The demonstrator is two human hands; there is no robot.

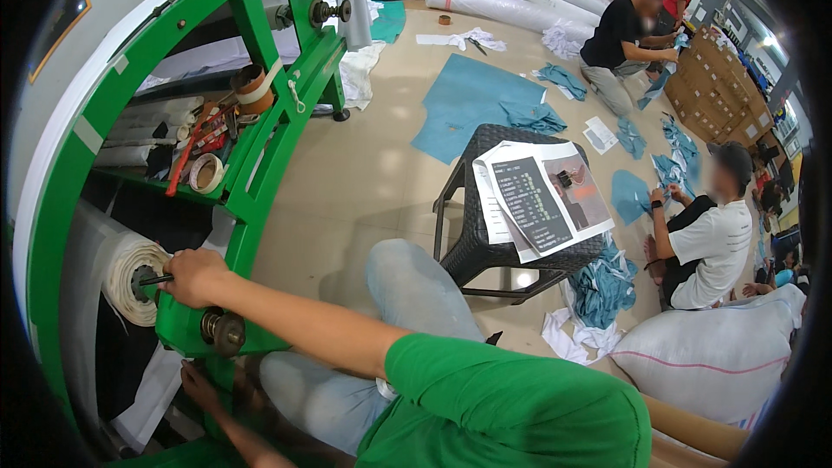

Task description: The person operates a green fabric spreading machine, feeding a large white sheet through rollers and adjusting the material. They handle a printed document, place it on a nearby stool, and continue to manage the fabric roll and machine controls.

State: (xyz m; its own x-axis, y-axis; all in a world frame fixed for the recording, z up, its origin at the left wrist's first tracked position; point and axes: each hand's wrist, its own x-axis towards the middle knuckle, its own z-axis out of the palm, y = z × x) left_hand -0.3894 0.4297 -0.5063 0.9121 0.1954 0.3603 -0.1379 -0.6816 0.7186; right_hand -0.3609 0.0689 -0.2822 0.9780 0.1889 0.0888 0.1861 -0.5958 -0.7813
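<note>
My right hand [195, 278], on the green-sleeved arm, is closed round a short dark rod [158, 280] at the end of a cream fabric roll [130, 277]. The roll sits inside a green metal machine frame [178, 329]. Lower down, my left hand [201, 386] is beside the frame, near the lower edge of a white sheet [156, 403]. Its fingers are mostly in shadow, so their grip is unclear. A round metal knob [227, 333] on the frame stands between my hands.
A shelf in the frame carries tape rolls [206, 173] and red-handled tools. Papers lie on a black stool [485, 152]. Blue fabric pieces [468, 104] cover part of the tiled floor. A person in white [715, 243] sits to the right near a stuffed white sack [711, 347]; others work farther back.
</note>
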